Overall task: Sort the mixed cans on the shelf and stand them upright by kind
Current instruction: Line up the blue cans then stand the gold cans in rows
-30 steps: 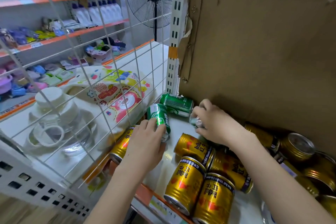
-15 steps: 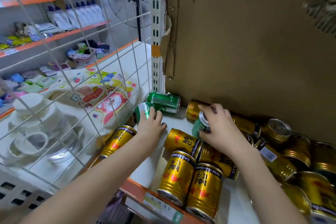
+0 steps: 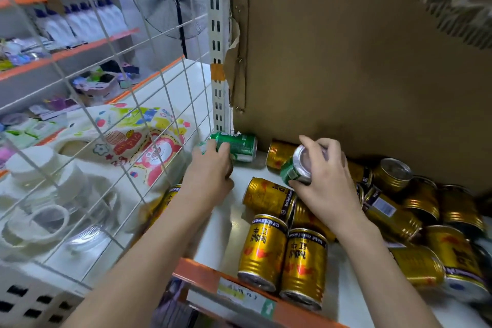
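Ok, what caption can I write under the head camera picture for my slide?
Sorting cans: the left hand holds one green can, the right hand lifts another, gold cans scattered around.

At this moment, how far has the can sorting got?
Barely begun. Done: nothing stands upright in a group; one green can lies at the back corner by the cardboard. In hand: the left hand grips a can there, mostly hidden; the right hand holds a second green can tilted above the gold cans. Left: the gold cans lie jumbled, unsorted.
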